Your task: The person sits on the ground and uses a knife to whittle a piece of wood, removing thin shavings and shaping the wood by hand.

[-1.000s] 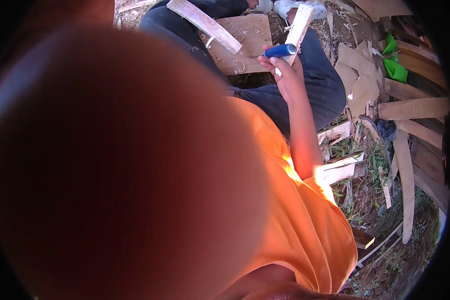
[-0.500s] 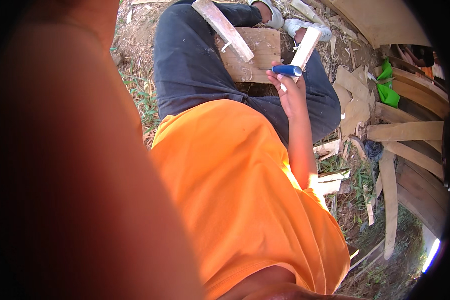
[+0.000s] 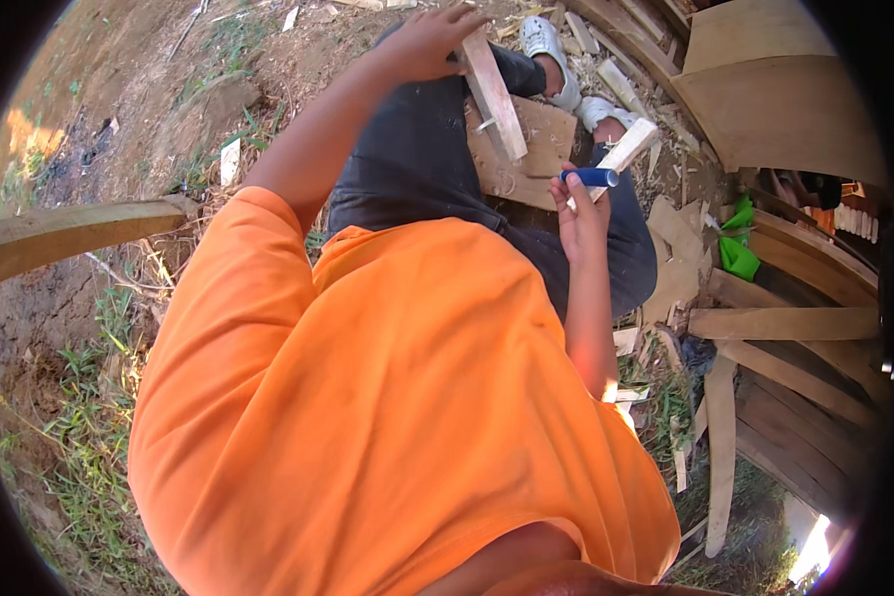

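Head view, upper centre: gripping blue handle in right hand, with left hand at end of wooden strip, perhaps to steady it; can't tell whether clasped.

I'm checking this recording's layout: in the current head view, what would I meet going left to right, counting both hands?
Curved timber → left hand → pale wooden strip → right hand, holding a blue handle → flat brown scraps → bright green sheet.
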`<action>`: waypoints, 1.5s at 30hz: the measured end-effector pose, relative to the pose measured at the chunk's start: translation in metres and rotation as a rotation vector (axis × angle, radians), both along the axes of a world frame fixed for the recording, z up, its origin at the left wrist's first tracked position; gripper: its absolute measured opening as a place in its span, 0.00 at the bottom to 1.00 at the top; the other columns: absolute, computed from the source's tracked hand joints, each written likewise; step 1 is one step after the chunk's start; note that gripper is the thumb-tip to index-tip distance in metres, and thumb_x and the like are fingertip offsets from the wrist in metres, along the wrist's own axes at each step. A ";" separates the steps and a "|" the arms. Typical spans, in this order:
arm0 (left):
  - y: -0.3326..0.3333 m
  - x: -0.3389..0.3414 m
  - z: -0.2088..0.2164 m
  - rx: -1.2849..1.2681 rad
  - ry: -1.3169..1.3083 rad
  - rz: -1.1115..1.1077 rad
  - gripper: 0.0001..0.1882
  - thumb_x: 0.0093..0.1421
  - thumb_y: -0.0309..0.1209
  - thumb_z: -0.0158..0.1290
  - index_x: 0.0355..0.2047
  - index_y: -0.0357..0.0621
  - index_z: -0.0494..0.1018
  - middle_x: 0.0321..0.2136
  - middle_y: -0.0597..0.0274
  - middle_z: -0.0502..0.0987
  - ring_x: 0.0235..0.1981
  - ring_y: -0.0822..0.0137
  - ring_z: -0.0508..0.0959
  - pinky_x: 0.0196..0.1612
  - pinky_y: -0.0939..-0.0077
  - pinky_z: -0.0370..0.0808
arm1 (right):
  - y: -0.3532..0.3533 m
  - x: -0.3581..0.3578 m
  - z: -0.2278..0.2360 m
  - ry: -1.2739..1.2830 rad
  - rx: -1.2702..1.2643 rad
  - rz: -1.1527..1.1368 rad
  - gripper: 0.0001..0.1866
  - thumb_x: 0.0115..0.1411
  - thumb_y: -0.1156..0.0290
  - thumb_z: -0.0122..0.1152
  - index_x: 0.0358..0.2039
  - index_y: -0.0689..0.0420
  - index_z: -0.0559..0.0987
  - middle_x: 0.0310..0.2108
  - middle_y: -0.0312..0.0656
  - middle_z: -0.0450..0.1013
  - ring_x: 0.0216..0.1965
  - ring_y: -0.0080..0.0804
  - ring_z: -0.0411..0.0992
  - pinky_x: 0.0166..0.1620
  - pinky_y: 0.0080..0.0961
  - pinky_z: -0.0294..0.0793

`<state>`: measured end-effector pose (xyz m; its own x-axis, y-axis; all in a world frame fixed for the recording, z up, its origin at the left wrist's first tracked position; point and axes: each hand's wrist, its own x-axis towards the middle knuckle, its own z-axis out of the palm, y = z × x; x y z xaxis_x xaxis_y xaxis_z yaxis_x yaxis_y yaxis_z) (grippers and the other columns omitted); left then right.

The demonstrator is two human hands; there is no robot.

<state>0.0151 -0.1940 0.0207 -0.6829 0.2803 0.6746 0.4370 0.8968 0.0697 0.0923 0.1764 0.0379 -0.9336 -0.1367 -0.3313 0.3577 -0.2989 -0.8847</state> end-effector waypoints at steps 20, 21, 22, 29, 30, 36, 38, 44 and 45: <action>0.093 0.144 0.038 0.514 -0.385 0.082 0.27 0.50 0.39 0.71 0.45 0.47 0.70 0.40 0.58 0.73 0.41 0.52 0.77 0.45 0.58 0.70 | -0.008 0.007 0.017 0.005 0.039 -0.010 0.18 0.64 0.80 0.63 0.53 0.61 0.71 0.54 0.49 0.76 0.44 0.34 0.81 0.51 0.27 0.84; 0.094 0.149 0.042 0.457 -0.425 0.065 0.28 0.50 0.40 0.71 0.46 0.47 0.69 0.40 0.58 0.73 0.41 0.54 0.77 0.45 0.59 0.68 | -0.006 0.007 0.015 0.013 0.046 0.001 0.17 0.65 0.80 0.62 0.53 0.62 0.72 0.55 0.50 0.76 0.45 0.34 0.81 0.51 0.27 0.84; 0.093 0.153 0.044 0.418 -0.487 0.078 0.29 0.49 0.42 0.71 0.46 0.47 0.69 0.39 0.59 0.74 0.41 0.56 0.77 0.45 0.59 0.67 | -0.009 0.009 0.016 0.013 0.052 -0.005 0.17 0.65 0.80 0.62 0.53 0.62 0.72 0.55 0.50 0.76 0.45 0.34 0.81 0.51 0.28 0.83; 0.086 0.156 0.055 0.319 -0.637 0.151 0.34 0.47 0.49 0.72 0.47 0.47 0.68 0.38 0.62 0.79 0.37 0.57 0.80 0.45 0.60 0.63 | -0.015 0.025 0.018 0.040 0.071 0.111 0.20 0.62 0.84 0.61 0.54 0.60 0.71 0.58 0.48 0.74 0.49 0.33 0.78 0.54 0.28 0.80; 0.084 0.155 0.053 0.329 -0.659 0.151 0.34 0.47 0.50 0.72 0.46 0.47 0.68 0.38 0.62 0.80 0.36 0.56 0.80 0.45 0.60 0.63 | -0.015 0.028 0.017 0.047 0.051 0.125 0.20 0.62 0.85 0.62 0.53 0.59 0.71 0.58 0.47 0.73 0.49 0.32 0.78 0.54 0.28 0.79; 0.082 0.151 0.068 0.316 -0.846 0.150 0.36 0.49 0.57 0.69 0.45 0.45 0.67 0.36 0.59 0.79 0.37 0.56 0.80 0.44 0.58 0.63 | -0.022 0.023 0.026 0.091 -0.016 0.247 0.19 0.60 0.86 0.55 0.51 0.56 0.72 0.60 0.51 0.70 0.53 0.37 0.76 0.56 0.30 0.77; 0.081 0.152 0.070 0.261 -0.819 0.131 0.36 0.51 0.58 0.67 0.45 0.45 0.68 0.38 0.57 0.78 0.39 0.56 0.80 0.44 0.58 0.64 | -0.026 0.015 0.030 0.086 -0.039 0.258 0.18 0.59 0.84 0.55 0.50 0.56 0.72 0.60 0.51 0.70 0.52 0.36 0.75 0.56 0.30 0.76; 0.085 0.150 0.089 0.438 -0.621 -0.010 0.31 0.61 0.55 0.60 0.49 0.41 0.70 0.41 0.50 0.74 0.43 0.51 0.78 0.45 0.58 0.71 | -0.052 0.015 0.064 0.043 -0.018 0.220 0.17 0.60 0.82 0.57 0.49 0.57 0.70 0.58 0.50 0.72 0.48 0.29 0.72 0.51 0.29 0.75; 0.089 0.150 0.094 0.545 -0.648 -0.063 0.29 0.62 0.53 0.59 0.50 0.40 0.70 0.41 0.50 0.74 0.43 0.50 0.77 0.46 0.59 0.72 | -0.054 0.017 0.066 0.033 -0.006 0.220 0.17 0.59 0.82 0.58 0.49 0.57 0.70 0.58 0.50 0.72 0.48 0.28 0.72 0.51 0.29 0.75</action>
<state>0.1649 -0.1047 0.1145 -0.9750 0.0802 0.2072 0.2097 0.6407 0.7386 0.1093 0.1226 0.1042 -0.8914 -0.3403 -0.2994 0.3855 -0.2219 -0.8956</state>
